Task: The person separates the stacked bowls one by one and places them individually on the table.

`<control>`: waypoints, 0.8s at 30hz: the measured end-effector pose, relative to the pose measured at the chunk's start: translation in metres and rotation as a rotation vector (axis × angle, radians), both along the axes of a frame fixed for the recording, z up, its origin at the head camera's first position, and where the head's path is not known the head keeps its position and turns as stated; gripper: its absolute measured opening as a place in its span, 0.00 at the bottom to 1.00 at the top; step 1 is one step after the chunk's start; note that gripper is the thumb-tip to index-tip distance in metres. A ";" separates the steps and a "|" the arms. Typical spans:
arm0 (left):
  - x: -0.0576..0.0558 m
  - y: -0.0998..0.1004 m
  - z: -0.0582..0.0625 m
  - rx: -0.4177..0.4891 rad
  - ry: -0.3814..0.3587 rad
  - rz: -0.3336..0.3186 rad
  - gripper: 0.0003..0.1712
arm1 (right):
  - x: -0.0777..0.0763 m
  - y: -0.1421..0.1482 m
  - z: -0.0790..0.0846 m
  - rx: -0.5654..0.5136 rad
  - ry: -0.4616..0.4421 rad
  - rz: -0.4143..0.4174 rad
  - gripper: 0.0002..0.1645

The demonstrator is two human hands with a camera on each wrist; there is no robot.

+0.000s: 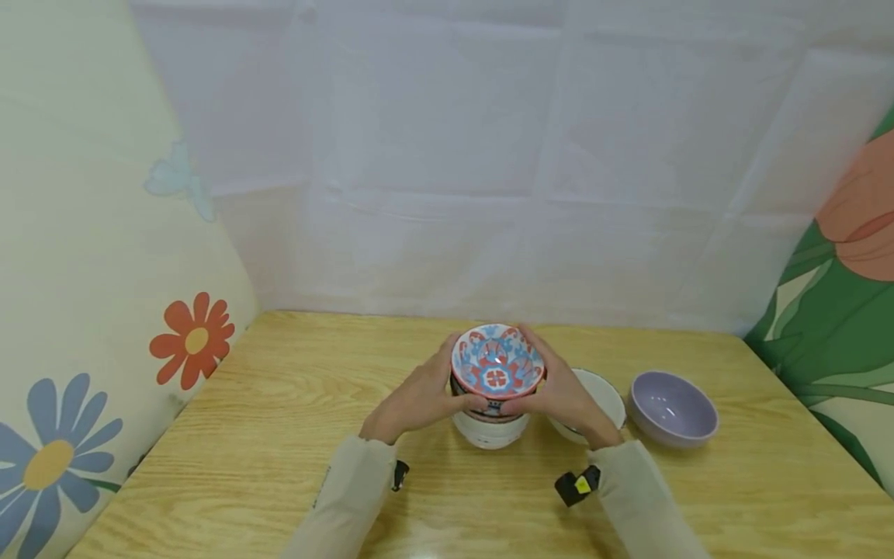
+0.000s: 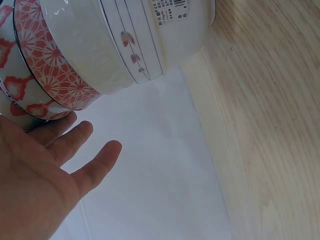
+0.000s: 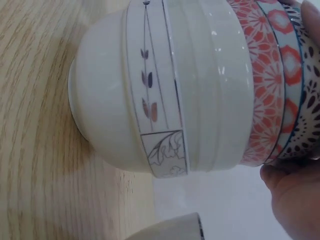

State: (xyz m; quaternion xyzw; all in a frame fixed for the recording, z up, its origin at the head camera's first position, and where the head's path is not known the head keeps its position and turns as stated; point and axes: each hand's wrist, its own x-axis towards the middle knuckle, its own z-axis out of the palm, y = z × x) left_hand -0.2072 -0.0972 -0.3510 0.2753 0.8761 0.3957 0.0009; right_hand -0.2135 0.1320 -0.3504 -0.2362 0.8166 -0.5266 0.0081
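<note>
A stack of nested bowls stands on the table. Topmost is a bowl with a red rim and blue-and-red flowers inside (image 1: 494,361). My left hand (image 1: 419,392) holds its left side and my right hand (image 1: 564,396) its right, thumbs in front. Beneath are a red floral bowl (image 3: 260,75), a cream ribbed bowl (image 3: 215,85) and, at the bottom, a white bowl with a leaf band (image 3: 110,95). In the left wrist view, a printed label (image 2: 171,10) shows on the bottom bowl, and several left fingers (image 2: 97,167) spread below the upper bowls.
Right of the stack, a white bowl with a dark rim (image 1: 599,394) sits partly behind my right hand. A purple bowl (image 1: 673,409) stands beside it, farther right. The wooden table (image 1: 293,435) ends at a white cloth backdrop (image 1: 433,155); flowered cloths hang at both sides.
</note>
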 end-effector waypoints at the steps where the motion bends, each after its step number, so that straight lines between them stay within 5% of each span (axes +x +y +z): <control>1: 0.000 0.000 0.000 0.000 -0.002 0.001 0.55 | 0.000 0.000 -0.001 -0.006 -0.002 -0.005 0.68; 24: 0.005 0.001 0.004 0.012 -0.059 0.026 0.58 | 0.003 -0.001 0.000 -0.141 0.041 -0.023 0.65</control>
